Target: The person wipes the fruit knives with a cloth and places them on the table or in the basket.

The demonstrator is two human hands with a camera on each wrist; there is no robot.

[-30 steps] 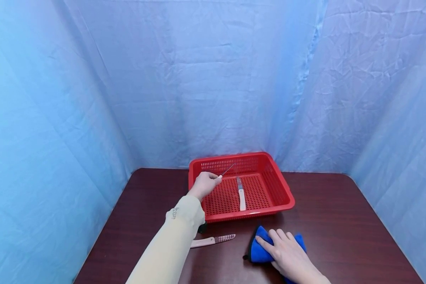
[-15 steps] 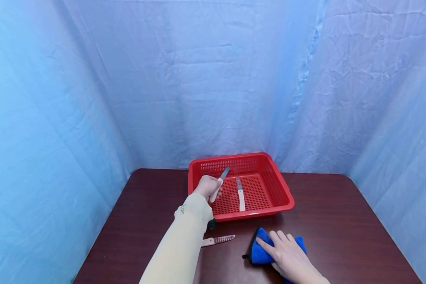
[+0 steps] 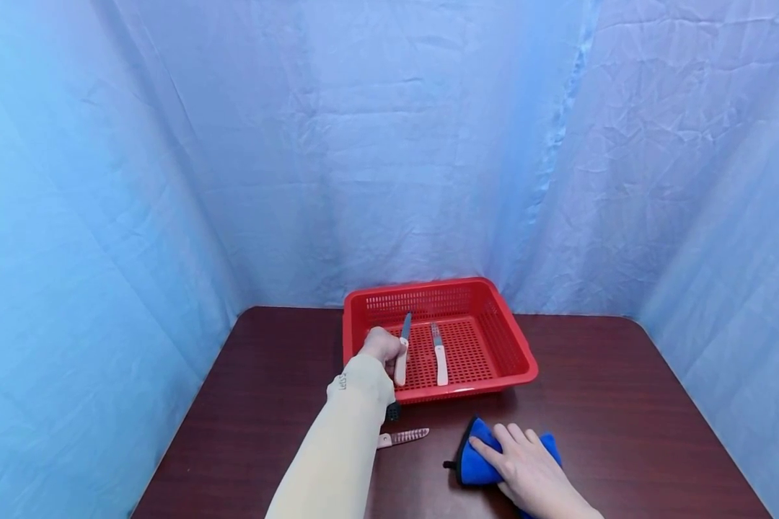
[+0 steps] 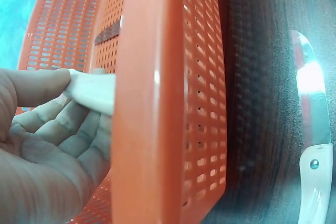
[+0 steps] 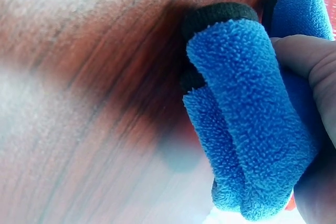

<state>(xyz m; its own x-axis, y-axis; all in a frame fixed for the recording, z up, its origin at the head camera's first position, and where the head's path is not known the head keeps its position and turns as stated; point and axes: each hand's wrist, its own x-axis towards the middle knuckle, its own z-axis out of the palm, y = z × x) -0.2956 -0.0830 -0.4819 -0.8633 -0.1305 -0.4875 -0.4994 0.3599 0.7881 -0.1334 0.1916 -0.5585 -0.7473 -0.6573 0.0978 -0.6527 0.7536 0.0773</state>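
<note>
My left hand (image 3: pixel 381 346) is inside the red plastic basket (image 3: pixel 529 366), pinching a knife (image 3: pixel 400 366) by its pale handle. The blade points toward the basket's back wall. In the left wrist view, thumb and fingers hold the white handle (image 4: pixel 90 91), and the basket's rim hides its other end. Beside it in the basket lies another white-handled knife (image 3: pixel 441 365). A third knife (image 3: pixel 407 436) rests on the table in front of the basket, its handle partly behind my sleeve. My right hand (image 3: pixel 526 468) grips a folded blue cloth (image 5: pixel 247 98) with black edging on the table.
The dark brown wooden table (image 3: pixel 610 404) carries the basket near its back edge. Light blue curtains (image 3: pixel 415 144) hang behind and at both sides. A small black device (image 3: pixel 392 412) sits under my left wrist.
My left hand has lowered the knife into the basket, moving slightly right and nearer; the blade has swung from slanting right to pointing nearly straight back. The right hand and cloth stay put.
</note>
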